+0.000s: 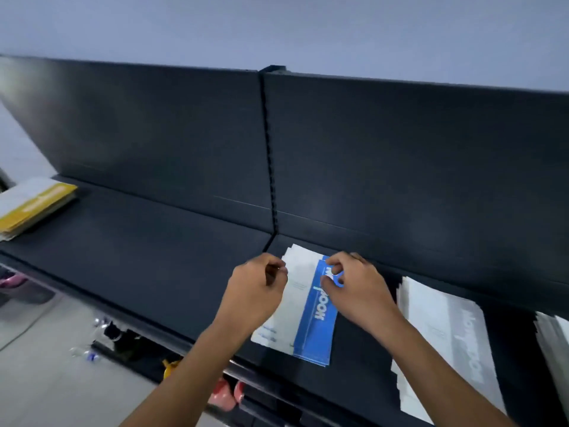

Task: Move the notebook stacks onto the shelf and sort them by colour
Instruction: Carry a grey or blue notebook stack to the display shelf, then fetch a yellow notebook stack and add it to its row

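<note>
A stack of white notebooks with a blue band [317, 328] lies flat on the dark shelf [160, 260], just right of its centre upright. My left hand [257, 291] has its fingers curled at the stack's left edge, touching the corner. My right hand [354, 288] curls over the far end of the blue band. A yellow-banded stack [34, 204] sits at the shelf's far left. A grey-banded stack [443, 343] lies to the right of the blue one, and another pale stack [554, 343] shows at the right edge.
The shelf's tall dark back panel [400, 155] rises behind the stacks. Below the shelf, on the grey floor [46, 380], lie plastic bottles [89, 354], a yellow item [171, 366] and red items [226, 394].
</note>
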The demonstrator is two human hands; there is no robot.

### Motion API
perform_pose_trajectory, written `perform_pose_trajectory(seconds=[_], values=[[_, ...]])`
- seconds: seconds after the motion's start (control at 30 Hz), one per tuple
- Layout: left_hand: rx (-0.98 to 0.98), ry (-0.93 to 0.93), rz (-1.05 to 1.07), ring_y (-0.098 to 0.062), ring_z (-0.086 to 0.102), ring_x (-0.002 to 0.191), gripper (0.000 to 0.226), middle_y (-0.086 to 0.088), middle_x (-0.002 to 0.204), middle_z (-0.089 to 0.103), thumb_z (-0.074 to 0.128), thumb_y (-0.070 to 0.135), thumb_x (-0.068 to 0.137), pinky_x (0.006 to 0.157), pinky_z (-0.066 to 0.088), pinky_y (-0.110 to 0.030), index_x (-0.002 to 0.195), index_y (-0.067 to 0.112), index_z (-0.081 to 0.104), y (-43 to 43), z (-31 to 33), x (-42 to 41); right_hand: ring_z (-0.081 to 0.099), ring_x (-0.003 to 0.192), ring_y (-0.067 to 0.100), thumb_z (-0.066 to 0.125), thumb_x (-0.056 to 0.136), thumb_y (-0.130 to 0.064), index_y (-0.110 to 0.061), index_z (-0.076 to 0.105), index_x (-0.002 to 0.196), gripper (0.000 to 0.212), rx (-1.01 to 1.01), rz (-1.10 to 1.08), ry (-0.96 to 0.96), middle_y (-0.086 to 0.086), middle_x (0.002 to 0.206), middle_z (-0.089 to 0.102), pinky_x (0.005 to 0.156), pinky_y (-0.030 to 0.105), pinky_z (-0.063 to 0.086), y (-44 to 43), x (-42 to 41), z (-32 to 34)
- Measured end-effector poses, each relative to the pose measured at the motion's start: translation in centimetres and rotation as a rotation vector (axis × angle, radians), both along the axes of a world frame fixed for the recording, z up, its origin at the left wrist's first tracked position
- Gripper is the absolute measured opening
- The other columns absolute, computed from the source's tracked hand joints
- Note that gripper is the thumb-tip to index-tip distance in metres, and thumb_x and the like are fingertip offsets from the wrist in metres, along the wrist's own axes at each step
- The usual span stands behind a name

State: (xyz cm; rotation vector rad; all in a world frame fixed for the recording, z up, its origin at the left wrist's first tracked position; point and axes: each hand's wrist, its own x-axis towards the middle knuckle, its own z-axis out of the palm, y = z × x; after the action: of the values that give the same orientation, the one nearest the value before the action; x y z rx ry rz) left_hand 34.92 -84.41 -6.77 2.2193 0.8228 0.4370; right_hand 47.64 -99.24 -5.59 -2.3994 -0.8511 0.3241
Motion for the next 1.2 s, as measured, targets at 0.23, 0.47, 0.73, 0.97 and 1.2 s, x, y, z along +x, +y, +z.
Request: perform_pose_trajectory(seconds=[0.23,0.47,0.73,0.97,1.2], values=[[0.063,-0.025,0.094,0.008,0.063,0.076,0.005,0.021,0.084,0.068,0.06,0.036,0.098,0.063,0.044,-0.005,0.095,0.036,0.064,13.0,2.0,-10.6,0.063,0.095,0.01,0.066,0.092,-0.037,-0.029,0.065,0.119,0.027,0.055,0.173,-0.051,-0.014,0.102,0.063,0.089,0.035,0.055,13.9,-8.3,2.3],[0.14,0.0,0.134,0.007,0.062,0.079,0.013,0.02,0.087,0.066,0.059,0.039,0.099,0.067,0.046,-0.011,0.104,0.031,0.067,26.4,3.3,-21.9,0.063,0.094,0.005,0.064,0.096,-0.038,-0.031,0.063,0.118,0.024,0.085,0.287,-0.037,-0.016,0.102,0.063,0.087,0.036,0.058,28.2,-19.1,3.4],[0.164,0.003,0.245,0.007,0.062,0.075,0.008,0.02,0.082,0.067,0.06,0.034,0.097,0.067,0.044,-0.015,0.099,0.032,0.068,36.4,4.4,-32.4,0.064,0.097,0.01,0.065,0.095,-0.036,-0.029,0.064,0.118,0.024,0.1,0.414,-0.024,-0.013,0.102,0.065,0.09,0.039,0.057,40.5,-27.9,4.3],[0.116,-0.001,0.334,0.002,0.067,0.073,0.013,0.017,0.079,0.069,0.056,0.037,0.099,0.075,0.058,-0.029,0.101,0.031,0.068,41.5,3.8,-37.0,0.066,0.091,0.01,0.066,0.095,-0.033,-0.026,0.065,0.117,0.023,0.114,0.494,-0.017,-0.011,0.1,0.066,0.089,0.04,0.059,48.0,-31.3,4.3],[0.113,0.028,0.372,0.002,0.066,0.075,0.015,0.016,0.084,0.069,0.055,0.035,0.1,0.075,0.059,-0.031,0.105,0.029,0.068,47.5,3.5,-37.1,0.066,0.089,0.009,0.065,0.095,-0.033,-0.027,0.064,0.116,0.022,0.112,0.523,0.005,-0.012,0.1,0.066,0.088,0.038,0.059,54.4,-31.0,3.3]])
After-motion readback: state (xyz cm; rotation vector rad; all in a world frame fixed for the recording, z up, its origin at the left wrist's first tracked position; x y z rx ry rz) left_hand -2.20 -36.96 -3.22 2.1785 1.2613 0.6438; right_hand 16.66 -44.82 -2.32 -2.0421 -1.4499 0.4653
